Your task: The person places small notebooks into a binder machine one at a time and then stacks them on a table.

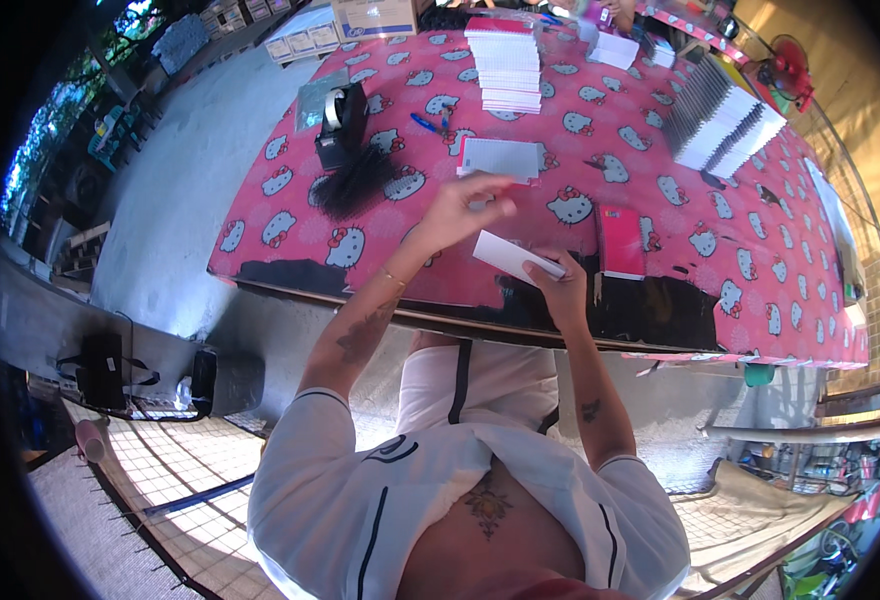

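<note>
My right hand [560, 287] pinches a small white pad [508, 257] just above the table's near edge, while my left hand [468, 207] is raised beside it, thumb and fingers loosely curved apart. The pink cat-print table cover [438, 281] is worn away along that edge, baring a black patch [665, 312]. A red notebook [622, 245] lies to the right, and a white notepad [501, 158] beyond my left hand. Farther left stands a black tape dispenser [342, 135], with what may be black binding wires [355, 188] bunched against it. A tall notebook stack [508, 72] rises toward the far side; beyond the right edge is a red fan [790, 72], and grey concrete floor [175, 200] stretches leftward.
</note>
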The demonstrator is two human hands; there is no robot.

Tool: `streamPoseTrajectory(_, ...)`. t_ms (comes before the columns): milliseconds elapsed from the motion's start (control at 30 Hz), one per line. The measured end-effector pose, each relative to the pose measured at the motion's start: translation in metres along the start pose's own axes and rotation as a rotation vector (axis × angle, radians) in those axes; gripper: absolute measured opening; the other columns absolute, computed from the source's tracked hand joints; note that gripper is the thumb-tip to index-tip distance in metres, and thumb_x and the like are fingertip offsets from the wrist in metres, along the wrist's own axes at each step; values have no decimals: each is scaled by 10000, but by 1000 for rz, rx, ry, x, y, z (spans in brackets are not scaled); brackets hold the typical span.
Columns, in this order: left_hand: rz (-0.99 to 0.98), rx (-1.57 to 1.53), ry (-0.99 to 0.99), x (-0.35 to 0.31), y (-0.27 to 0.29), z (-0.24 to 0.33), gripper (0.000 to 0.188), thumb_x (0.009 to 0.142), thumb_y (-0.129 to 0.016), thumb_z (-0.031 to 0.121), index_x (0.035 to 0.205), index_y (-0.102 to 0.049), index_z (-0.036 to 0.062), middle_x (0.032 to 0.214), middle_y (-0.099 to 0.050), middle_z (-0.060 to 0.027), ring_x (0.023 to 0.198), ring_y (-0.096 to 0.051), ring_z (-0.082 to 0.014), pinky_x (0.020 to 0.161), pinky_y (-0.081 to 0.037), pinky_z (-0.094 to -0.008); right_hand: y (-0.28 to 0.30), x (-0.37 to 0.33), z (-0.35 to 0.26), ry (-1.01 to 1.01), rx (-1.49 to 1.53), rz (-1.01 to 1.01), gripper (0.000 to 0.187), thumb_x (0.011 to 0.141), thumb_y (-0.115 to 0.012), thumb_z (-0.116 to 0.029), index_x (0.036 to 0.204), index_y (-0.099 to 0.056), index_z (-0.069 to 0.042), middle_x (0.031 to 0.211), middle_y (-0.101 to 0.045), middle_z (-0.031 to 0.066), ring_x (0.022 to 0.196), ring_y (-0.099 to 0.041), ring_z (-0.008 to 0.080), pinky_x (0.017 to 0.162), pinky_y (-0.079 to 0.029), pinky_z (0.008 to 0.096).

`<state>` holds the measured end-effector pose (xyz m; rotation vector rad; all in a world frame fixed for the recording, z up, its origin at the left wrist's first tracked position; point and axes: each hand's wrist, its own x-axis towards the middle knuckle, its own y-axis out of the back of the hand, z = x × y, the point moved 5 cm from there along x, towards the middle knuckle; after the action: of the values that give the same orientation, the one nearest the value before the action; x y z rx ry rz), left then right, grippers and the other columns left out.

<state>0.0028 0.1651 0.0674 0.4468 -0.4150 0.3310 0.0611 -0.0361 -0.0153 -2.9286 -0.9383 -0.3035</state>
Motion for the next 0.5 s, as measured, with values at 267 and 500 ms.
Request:
streamPoseTrajectory(267,156,406,-330,12,15,28,195,825,-680,14,1010,-719,61,1057,-707,-109,947,-677,-304,821,-544,-370,7,0,3,10,-31,-21,269,841,-773,-96,1078,-684,-5,979,-708,45,887,-614,83,804,-496,249)
streamPoseTrajectory(500,62,1084,-474,42,0,-55,438,908,-649,211,1308,-583,48,1312,-605,-145,1155,-597,-320,1024,-449,-483,0,-1,-10,55,-105,-55,274,833,-769,-76,1085,-680,-12,993,-692,51,920,-608,96,849,-486,258)
